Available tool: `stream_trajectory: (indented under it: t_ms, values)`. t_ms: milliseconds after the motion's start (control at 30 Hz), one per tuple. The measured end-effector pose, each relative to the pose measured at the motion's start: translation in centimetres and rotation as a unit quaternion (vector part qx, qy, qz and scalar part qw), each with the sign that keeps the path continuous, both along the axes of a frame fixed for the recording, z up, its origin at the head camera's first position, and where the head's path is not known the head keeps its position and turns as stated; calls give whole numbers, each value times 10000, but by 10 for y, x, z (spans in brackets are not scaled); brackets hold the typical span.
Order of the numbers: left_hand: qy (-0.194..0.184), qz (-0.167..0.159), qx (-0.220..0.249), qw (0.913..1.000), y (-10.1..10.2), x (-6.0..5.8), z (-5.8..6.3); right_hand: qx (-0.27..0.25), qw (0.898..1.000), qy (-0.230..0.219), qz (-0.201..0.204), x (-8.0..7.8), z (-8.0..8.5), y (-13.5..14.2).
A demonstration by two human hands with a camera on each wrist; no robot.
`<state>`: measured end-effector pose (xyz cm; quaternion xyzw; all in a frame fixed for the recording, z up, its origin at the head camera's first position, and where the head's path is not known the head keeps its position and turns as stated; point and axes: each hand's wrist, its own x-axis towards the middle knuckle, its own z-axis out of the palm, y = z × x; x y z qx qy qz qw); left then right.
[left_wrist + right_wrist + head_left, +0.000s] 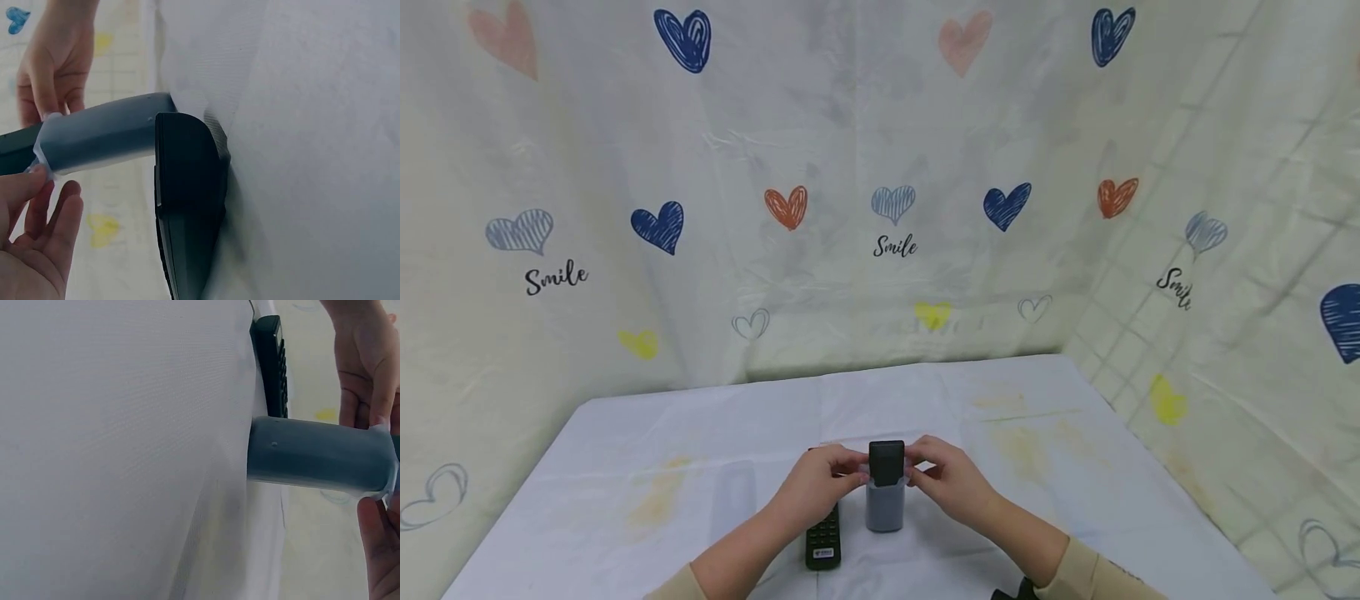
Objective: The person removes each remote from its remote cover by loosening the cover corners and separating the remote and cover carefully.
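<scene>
A translucent grey-blue sleeve (885, 510) stands roughly upright at the front middle of the table, its lower end at the cloth. From its mouth sticks the top of a black device (886, 461), the lower part dimly seen through the sleeve. My left hand (815, 485) pinches the sleeve's rim on the left between thumb and fingers. On the opposite side my right hand (953, 482) pinches the rim too. In the left wrist view both hands flank the sleeve (106, 132). Just left of it a black remote control (823, 537) lies flat, partly covered by my left hand.
A white cloth (625, 433) with yellowish stains covers the table. Behind and to the right hangs a curtain (842, 125) printed with hearts and "Smile". A dark object (1017, 592), cut off by the bottom edge, shows beside my right sleeve.
</scene>
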<state>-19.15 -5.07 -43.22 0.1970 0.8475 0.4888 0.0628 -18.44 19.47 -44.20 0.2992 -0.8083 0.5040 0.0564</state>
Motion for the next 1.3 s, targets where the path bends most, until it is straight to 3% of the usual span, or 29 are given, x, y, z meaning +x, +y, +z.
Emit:
stream_trajectory:
  t_ms: [500, 733, 933, 1100, 1300]
  values:
    - [-299, -224, -1037, 9939, 3, -1, -4, 1090, 9921, -617, -94, -2, -3, 1]
    - [-652, -77, -577, 9962, -1, 1, -5, 676, 9900, -1226, -161, 0, 1, 1]
    - [-652, 47, -154, 9977, 2, 4, -8, -3, 9811, -1928, -155, 1, -2, 1]
    - [-648, 142, -147, 9977, 5, 5, -10, 91, 9837, -1787, -197, 0, -2, 1]
    - [-762, -26, -254, 9968, 5, 3, -6, 532, 9857, -1590, -176, -1, -4, 3]
